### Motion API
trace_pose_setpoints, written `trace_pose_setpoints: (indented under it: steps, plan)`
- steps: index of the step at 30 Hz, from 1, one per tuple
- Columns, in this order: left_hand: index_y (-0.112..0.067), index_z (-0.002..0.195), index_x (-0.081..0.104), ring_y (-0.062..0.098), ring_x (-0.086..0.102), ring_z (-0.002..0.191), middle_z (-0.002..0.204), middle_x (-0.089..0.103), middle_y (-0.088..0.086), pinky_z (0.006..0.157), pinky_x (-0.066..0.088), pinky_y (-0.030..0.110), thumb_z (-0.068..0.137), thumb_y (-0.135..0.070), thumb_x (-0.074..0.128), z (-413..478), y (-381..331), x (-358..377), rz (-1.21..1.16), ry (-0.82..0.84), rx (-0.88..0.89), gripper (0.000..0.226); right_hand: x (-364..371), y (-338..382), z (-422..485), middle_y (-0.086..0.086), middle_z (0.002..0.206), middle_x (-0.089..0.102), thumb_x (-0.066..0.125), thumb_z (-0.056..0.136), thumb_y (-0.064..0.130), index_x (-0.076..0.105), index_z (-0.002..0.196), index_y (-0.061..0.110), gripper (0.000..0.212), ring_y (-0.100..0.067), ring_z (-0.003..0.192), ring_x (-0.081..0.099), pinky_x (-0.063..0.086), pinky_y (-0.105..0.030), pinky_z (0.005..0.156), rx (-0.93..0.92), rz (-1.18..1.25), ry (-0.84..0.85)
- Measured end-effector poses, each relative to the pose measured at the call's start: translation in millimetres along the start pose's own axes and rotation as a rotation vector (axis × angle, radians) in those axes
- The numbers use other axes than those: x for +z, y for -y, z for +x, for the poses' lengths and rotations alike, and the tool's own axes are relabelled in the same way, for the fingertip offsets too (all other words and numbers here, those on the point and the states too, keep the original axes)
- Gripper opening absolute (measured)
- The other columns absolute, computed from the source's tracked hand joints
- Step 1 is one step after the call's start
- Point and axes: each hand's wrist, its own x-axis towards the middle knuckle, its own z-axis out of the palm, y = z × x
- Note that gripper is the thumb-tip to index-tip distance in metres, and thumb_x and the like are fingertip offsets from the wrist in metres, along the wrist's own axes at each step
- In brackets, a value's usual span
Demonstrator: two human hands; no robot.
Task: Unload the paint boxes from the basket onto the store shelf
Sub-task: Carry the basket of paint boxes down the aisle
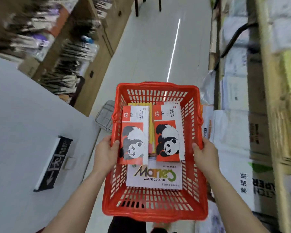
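Observation:
I carry a red plastic basket (156,211) in front of me over the aisle floor. My left hand (106,150) grips its left rim and my right hand (204,153) grips its right rim. Inside lie two red-and-white panda watercolour boxes, one on the left (134,137) and one on the right (169,132). Under them are a yellow box (151,125) and a white Marie's watercolour box (154,175) nearer to me.
Wooden shelves (97,46) with hanging goods line the left of the aisle. A white wall (23,115) with a black arrow sign (55,162) is close on my left. Stacked cartons and paper packs (238,135) fill the right side. A wire basket (105,116) sits on the floor ahead.

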Motion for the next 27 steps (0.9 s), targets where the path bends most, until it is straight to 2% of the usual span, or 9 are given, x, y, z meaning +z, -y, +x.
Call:
trace_pose_setpoints:
  steps: [4, 7, 9, 12, 14, 17, 20, 23, 27]
  plan:
    - [-0.029, 0.092, 0.064, -0.001, 0.067, 0.066, 0.074, 0.071, -0.013, 0.057, 0.047, 0.025, 0.095, -0.013, 0.058, 39, -65, -21, -0.108, -0.041, 0.056, 0.017, -30, 66, 46, -0.003, 0.099, 0.076, 0.06, 0.099, 0.012, 0.072, 0.12, 0.014, 0.024, -0.031, 0.095, 0.072, 0.05, -0.034, 0.079, -0.065, 0.007, -0.021]
    - [-0.028, 0.097, 0.068, 0.012, 0.072, 0.071, 0.08, 0.074, -0.011, 0.066, 0.055, 0.036, 0.095, -0.013, 0.059, 90, -104, -26, -0.172, -0.031, 0.04, 0.018, -40, 111, 95, -0.002, 0.093, 0.076, 0.062, 0.097, 0.013, 0.072, 0.114, 0.019, 0.021, -0.03, 0.088, 0.072, 0.056, -0.04, 0.08, -0.091, 0.022, -0.052]
    - [-0.026, 0.1, 0.07, 0.014, 0.072, 0.074, 0.079, 0.073, -0.013, 0.069, 0.056, 0.035, 0.094, -0.013, 0.06, 132, -127, -25, -0.187, -0.046, 0.036, 0.017, -41, 141, 131, -0.001, 0.092, 0.076, 0.061, 0.097, 0.014, 0.072, 0.115, 0.019, 0.022, -0.03, 0.086, 0.072, 0.057, -0.041, 0.079, -0.102, 0.025, -0.05]
    - [-0.024, 0.1, 0.071, 0.005, 0.072, 0.074, 0.082, 0.075, -0.014, 0.067, 0.056, 0.029, 0.094, -0.012, 0.059, 197, -171, -27, -0.247, -0.027, 0.045, 0.018, -46, 187, 192, 0.009, 0.091, 0.074, 0.06, 0.099, 0.011, 0.07, 0.114, 0.019, 0.02, -0.019, 0.084, 0.073, 0.053, -0.031, 0.07, -0.1, 0.066, -0.065]
    - [-0.022, 0.104, 0.071, 0.013, 0.073, 0.082, 0.091, 0.078, -0.007, 0.077, 0.058, 0.038, 0.095, -0.014, 0.059, 245, -200, -29, -0.253, -0.023, 0.047, 0.017, -49, 220, 234, 0.012, 0.089, 0.073, 0.06, 0.099, 0.011, 0.069, 0.111, 0.021, 0.018, -0.015, 0.084, 0.072, 0.052, -0.03, 0.068, -0.109, 0.057, -0.08]
    - [-0.029, 0.099, 0.069, 0.015, 0.074, 0.08, 0.089, 0.077, -0.008, 0.078, 0.059, 0.043, 0.095, -0.015, 0.059, 316, -246, -30, -0.248, 0.003, 0.059, 0.018, -52, 265, 302, 0.01, 0.085, 0.072, 0.061, 0.099, 0.01, 0.068, 0.109, 0.019, 0.015, -0.02, 0.081, 0.072, 0.048, -0.028, 0.063, -0.084, 0.049, -0.09]
    - [-0.029, 0.094, 0.068, 0.017, 0.074, 0.078, 0.087, 0.077, -0.006, 0.077, 0.059, 0.044, 0.095, -0.013, 0.058, 390, -290, -20, -0.236, 0.018, 0.046, 0.018, -54, 302, 378, -0.005, 0.093, 0.077, 0.06, 0.099, 0.01, 0.069, 0.111, 0.011, 0.015, -0.027, 0.083, 0.072, 0.053, -0.034, 0.07, -0.075, 0.048, -0.077]
    - [-0.029, 0.089, 0.068, 0.016, 0.074, 0.074, 0.083, 0.078, -0.007, 0.074, 0.06, 0.045, 0.094, -0.015, 0.058, 468, -331, -3, -0.224, 0.012, 0.022, 0.018, -53, 339, 461, -0.001, 0.096, 0.077, 0.059, 0.1, 0.012, 0.067, 0.115, 0.015, 0.017, -0.019, 0.082, 0.073, 0.055, -0.031, 0.067, -0.074, 0.057, -0.066]
    - [-0.022, 0.09, 0.068, 0.025, 0.075, 0.075, 0.085, 0.078, -0.001, 0.073, 0.06, 0.051, 0.095, -0.016, 0.057, 575, -391, 22, -0.245, 0.016, -0.011, 0.014, -55, 393, 582, -0.005, 0.101, 0.079, 0.059, 0.101, 0.012, 0.065, 0.11, 0.021, 0.014, -0.029, 0.09, 0.076, 0.062, -0.049, 0.084, -0.074, 0.085, -0.015]
